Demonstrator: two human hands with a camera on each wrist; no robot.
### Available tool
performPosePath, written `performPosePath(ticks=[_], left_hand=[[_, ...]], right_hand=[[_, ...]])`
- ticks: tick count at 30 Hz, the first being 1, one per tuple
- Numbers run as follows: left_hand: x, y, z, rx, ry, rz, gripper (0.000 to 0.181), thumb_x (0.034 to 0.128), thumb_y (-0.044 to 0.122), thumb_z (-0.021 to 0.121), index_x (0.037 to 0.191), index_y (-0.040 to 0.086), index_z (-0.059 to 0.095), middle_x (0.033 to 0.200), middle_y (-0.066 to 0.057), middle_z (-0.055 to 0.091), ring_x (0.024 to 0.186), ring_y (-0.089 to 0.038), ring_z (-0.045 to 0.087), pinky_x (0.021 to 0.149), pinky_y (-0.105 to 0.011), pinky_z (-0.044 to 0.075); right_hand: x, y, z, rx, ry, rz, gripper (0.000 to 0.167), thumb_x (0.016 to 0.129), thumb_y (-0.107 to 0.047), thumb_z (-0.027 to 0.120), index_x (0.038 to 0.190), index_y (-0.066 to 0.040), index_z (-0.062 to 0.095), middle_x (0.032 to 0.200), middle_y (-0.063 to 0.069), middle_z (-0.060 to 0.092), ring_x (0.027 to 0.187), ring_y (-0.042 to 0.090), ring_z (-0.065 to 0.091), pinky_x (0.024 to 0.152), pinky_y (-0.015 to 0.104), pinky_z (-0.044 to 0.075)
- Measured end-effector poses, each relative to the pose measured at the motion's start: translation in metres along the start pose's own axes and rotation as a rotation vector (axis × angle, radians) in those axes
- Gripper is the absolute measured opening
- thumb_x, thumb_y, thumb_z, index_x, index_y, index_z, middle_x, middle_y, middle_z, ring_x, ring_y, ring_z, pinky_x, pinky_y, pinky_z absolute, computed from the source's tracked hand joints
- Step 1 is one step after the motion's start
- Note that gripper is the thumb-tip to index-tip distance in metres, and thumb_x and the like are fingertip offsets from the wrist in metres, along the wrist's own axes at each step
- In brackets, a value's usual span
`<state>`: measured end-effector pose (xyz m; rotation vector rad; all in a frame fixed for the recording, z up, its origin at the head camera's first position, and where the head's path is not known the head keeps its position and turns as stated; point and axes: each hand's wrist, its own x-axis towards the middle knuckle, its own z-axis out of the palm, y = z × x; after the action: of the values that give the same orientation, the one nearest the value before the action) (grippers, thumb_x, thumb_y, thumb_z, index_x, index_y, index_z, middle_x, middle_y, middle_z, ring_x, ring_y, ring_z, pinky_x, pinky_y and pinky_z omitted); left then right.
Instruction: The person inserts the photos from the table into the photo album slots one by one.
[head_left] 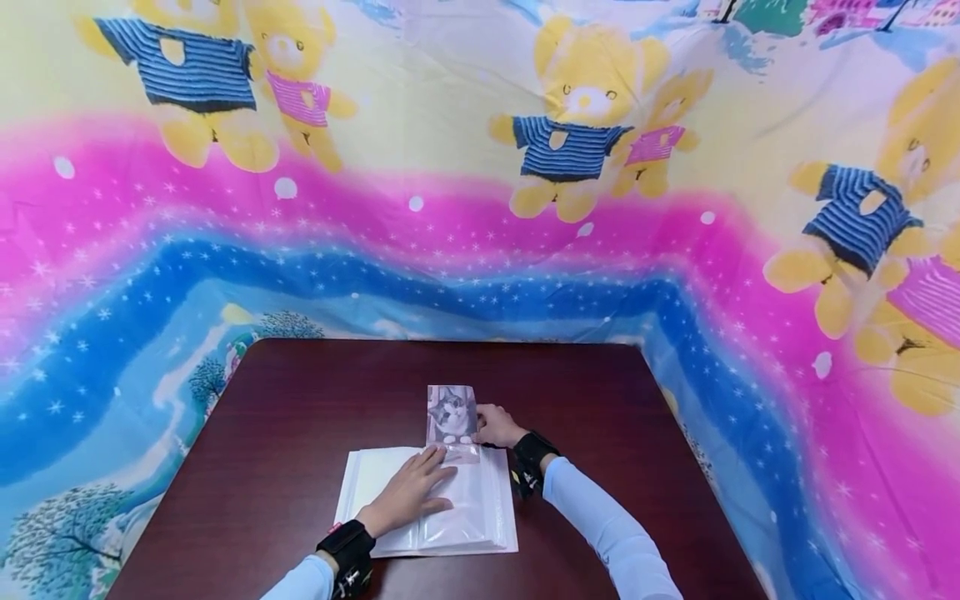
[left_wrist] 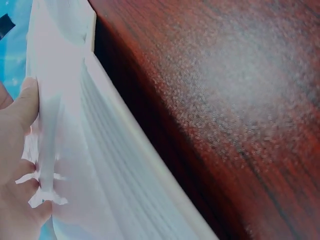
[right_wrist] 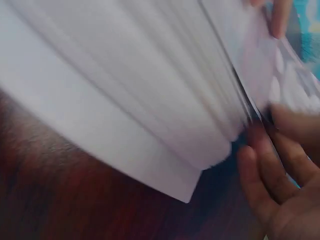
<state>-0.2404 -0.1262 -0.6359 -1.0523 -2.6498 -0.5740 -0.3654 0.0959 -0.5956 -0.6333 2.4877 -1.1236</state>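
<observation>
A photo album with clear sleeve pages lies spread on the table. At its top edge, a cat photo stands partly in a clear pocket of the right-hand page. My right hand pinches the photo's lower right edge between thumb and fingers; in the right wrist view those fingers are beside the page edges. My left hand lies across the middle of the album with its fingers extended, touching the sleeve near the pocket's opening. The left wrist view shows that hand against the shiny plastic.
The dark wooden table runs back to a hanging cloth printed with bears, which stands behind it and along its sides. Black bands circle both wrists.
</observation>
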Motion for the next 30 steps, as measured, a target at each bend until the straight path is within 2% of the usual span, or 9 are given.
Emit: performPosePath(ticks=[2,4,7,11,15,20,24,27,30], left_hand=[[-0.001,0.005,0.000,0.002,0.011,0.020,0.050,0.0860,0.034,0.075,0.125,0.005,0.066,0.140,-0.030,0.049,0.129,-0.049,0.045,0.099,-0.061,0.041],[-0.004,0.012,0.000,0.003,0.006,0.045,0.046,0.0872,0.034,0.074,0.124,0.006,0.066,0.140,-0.029,0.050,0.128,-0.049,0.045,0.098,-0.062,0.041],[-0.010,0.025,0.002,-0.009,-0.021,0.085,0.046,0.0896,0.040,0.070,0.125,0.010,0.066,0.141,-0.026,0.050,0.130,-0.047,0.045,0.095,-0.068,0.040],[-0.020,0.040,0.004,-0.040,-0.059,0.121,0.054,0.0891,0.051,0.067,0.130,0.016,0.064,0.144,-0.023,0.048,0.133,-0.044,0.041,0.093,-0.074,0.037],[-0.027,0.046,0.007,-0.023,-0.029,0.141,0.057,0.0846,0.050,0.072,0.130,0.017,0.063,0.145,-0.022,0.048,0.134,-0.042,0.042,0.094,-0.071,0.038],[-0.032,0.042,0.010,0.015,0.061,0.150,0.056,0.0817,0.044,0.077,0.127,0.015,0.065,0.143,-0.022,0.049,0.131,-0.041,0.045,0.094,-0.063,0.043],[-0.033,0.040,0.009,-0.014,0.095,0.145,0.055,0.0810,0.042,0.079,0.126,0.013,0.065,0.144,-0.023,0.048,0.130,-0.043,0.046,0.094,-0.065,0.042],[-0.035,0.039,0.009,-0.035,0.106,0.139,0.054,0.0810,0.040,0.079,0.125,0.013,0.065,0.143,-0.023,0.049,0.130,-0.044,0.046,0.094,-0.068,0.041],[-0.035,0.037,0.009,-0.041,0.110,0.131,0.053,0.0815,0.040,0.078,0.125,0.013,0.065,0.143,-0.023,0.049,0.130,-0.044,0.046,0.094,-0.069,0.041]], right_hand=[[0.003,0.001,-0.002,0.170,-0.028,0.041,0.056,0.085,0.005,0.071,0.135,0.007,0.045,0.099,0.018,0.062,0.079,0.021,0.060,0.067,0.032,0.051],[0.007,0.004,-0.004,0.331,0.003,0.059,0.068,0.087,0.004,0.069,0.144,0.005,0.033,0.111,0.023,0.059,0.090,0.027,0.062,0.075,0.040,0.055],[0.014,0.007,-0.007,0.432,0.089,0.031,0.066,0.095,0.001,0.061,0.150,-0.003,0.025,0.111,0.025,0.056,0.094,0.035,0.061,0.081,0.054,0.053],[0.019,0.010,-0.011,0.269,0.122,-0.048,0.052,0.102,0.001,0.047,0.151,-0.008,0.033,0.095,0.018,0.055,0.079,0.041,0.057,0.071,0.058,0.052],[0.014,0.009,-0.011,0.124,0.086,-0.080,0.041,0.102,0.003,0.041,0.143,-0.004,0.047,0.087,0.012,0.053,0.062,0.035,0.054,0.059,0.046,0.051],[0.004,0.007,-0.008,0.109,-0.017,-0.084,0.035,0.104,0.001,0.040,0.135,-0.004,0.056,0.087,0.013,0.054,0.060,0.026,0.048,0.055,0.037,0.046],[-0.002,0.009,-0.002,0.109,-0.089,-0.097,0.032,0.105,0.000,0.040,0.127,-0.005,0.063,0.085,0.014,0.059,0.056,0.025,0.047,0.050,0.031,0.041],[-0.003,0.011,0.003,0.073,-0.097,-0.097,0.032,0.104,0.001,0.042,0.118,-0.007,0.069,0.089,0.010,0.064,0.060,0.018,0.049,0.054,0.027,0.041],[-0.004,0.012,0.007,0.018,-0.077,-0.126,0.033,0.099,0.005,0.045,0.108,-0.008,0.074,0.099,0.005,0.066,0.078,0.014,0.054,0.070,0.028,0.044]])
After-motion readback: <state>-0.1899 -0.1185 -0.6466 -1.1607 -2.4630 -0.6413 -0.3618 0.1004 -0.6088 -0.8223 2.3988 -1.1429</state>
